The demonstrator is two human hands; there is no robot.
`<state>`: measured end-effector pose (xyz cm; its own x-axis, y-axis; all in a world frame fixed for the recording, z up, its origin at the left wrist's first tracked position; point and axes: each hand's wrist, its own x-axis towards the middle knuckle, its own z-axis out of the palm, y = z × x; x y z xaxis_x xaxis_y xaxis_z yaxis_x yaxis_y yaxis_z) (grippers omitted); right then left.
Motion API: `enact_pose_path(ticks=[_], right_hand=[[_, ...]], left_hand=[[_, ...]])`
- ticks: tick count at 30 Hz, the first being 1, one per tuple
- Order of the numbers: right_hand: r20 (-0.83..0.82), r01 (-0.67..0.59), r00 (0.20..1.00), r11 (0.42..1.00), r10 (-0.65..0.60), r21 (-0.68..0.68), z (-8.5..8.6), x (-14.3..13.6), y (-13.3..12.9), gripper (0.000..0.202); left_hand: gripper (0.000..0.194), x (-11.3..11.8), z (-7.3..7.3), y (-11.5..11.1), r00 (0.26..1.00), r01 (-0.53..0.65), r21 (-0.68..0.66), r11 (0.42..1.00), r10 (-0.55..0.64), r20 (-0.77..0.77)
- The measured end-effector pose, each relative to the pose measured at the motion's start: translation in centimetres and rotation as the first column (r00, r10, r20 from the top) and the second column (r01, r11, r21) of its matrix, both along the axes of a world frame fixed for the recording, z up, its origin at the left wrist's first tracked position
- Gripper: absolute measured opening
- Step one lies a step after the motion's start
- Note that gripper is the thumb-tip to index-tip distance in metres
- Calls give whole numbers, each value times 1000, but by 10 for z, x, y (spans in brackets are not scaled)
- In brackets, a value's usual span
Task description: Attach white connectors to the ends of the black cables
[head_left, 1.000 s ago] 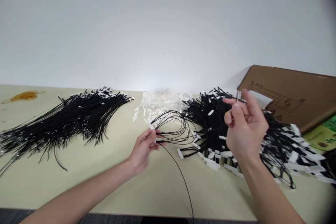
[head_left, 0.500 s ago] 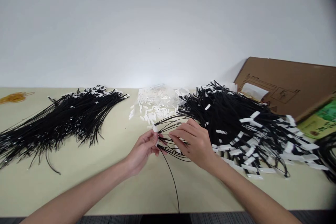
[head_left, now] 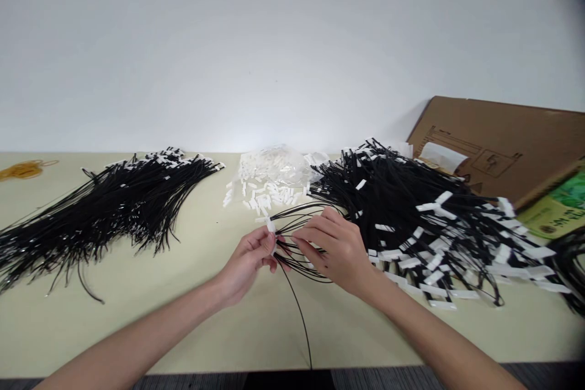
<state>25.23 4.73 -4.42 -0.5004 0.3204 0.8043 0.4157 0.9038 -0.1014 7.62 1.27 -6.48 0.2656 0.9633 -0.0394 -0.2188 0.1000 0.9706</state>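
My left hand [head_left: 251, 259] pinches white connector ends [head_left: 271, 225] of a fanned-out bunch of black cables [head_left: 297, 265]. From its fingers one cable [head_left: 302, 317] curves down to the table's front edge. My right hand [head_left: 336, 248] is among the cables just right of it, thumb and fingertips close together; whether they grip a cable is too small to tell. Small white pieces [head_left: 274, 194] lie behind the hands, by a clear plastic bag [head_left: 278, 164]. To the right is a large pile of black cables [head_left: 393, 189] with white tags [head_left: 434, 262].
Another heap of black cables [head_left: 132, 201] spreads over the left of the table [head_left: 192, 323]. Yellow bands [head_left: 25, 169] lie at the far left. A cardboard box [head_left: 498, 146] leans at the back right, near a green and yellow package [head_left: 557, 210].
My right hand has shifted very slightly left among the cables. My left hand keeps its hold on the white connector ends.
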Motion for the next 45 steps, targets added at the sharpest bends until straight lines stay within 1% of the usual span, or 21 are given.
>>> enact_pose_path(ticks=[6, 8, 13, 16, 18, 21, 24, 30, 35, 41, 43, 45], right_hand=[[-24, -12, 1000, 999, 11, -44, 3, 0, -2, 3], [-31, -19, 999, 997, 17, -80, 5, -1, -4, 5], [-41, -15, 999, 976, 6, -218, 7, -1, -8, 10], [-52, -29, 999, 971, 17, -236, 7, -2, -7, 10], [-46, -42, 998, 976, 33, -214, 6, -1, -5, 9], [-25, -53, 998, 989, 50, -140, 4, -1, -4, 7], [-4, -41, 999, 996, 41, -74, 2, 0, -4, 8], [44, -29, 999, 1000, 29, 9, -1, 1, -5, 13], [28, -59, 998, 998, 58, 15, -5, 0, -3, 13], [41, -69, 997, 997, 68, 16, -8, -4, -1, 13], [17, -49, 999, 999, 49, 19, -7, -4, -2, 12], [4, -24, 1000, 998, 24, 52, -5, -4, -4, 20]], left_hand=[[26, 0, 1, 0, 998, 12, 39, 999, -10, -58], [26, 0, 1, 0, 997, 16, 58, 998, -12, -75], [27, -1, -1, 1, 994, 24, 105, 994, -12, -111], [27, -1, -2, 1, 991, 29, 117, 993, -13, -132], [27, -1, -2, 1, 990, 30, 116, 993, -13, -137], [28, -1, -2, 1, 991, 30, 113, 993, -15, -134], [29, -2, -3, 1, 991, 39, 108, 993, -25, -134], [28, -1, -1, 0, 991, 65, 86, 994, -54, -122], [27, 0, 2, -3, 991, 70, 58, 996, -62, -120], [27, 0, 0, -2, 993, 56, 42, 998, -51, -106], [27, 0, 1, -2, 995, 26, 34, 999, -23, -94], [27, -2, 4, 1, 997, -35, 27, 999, 37, -70]])
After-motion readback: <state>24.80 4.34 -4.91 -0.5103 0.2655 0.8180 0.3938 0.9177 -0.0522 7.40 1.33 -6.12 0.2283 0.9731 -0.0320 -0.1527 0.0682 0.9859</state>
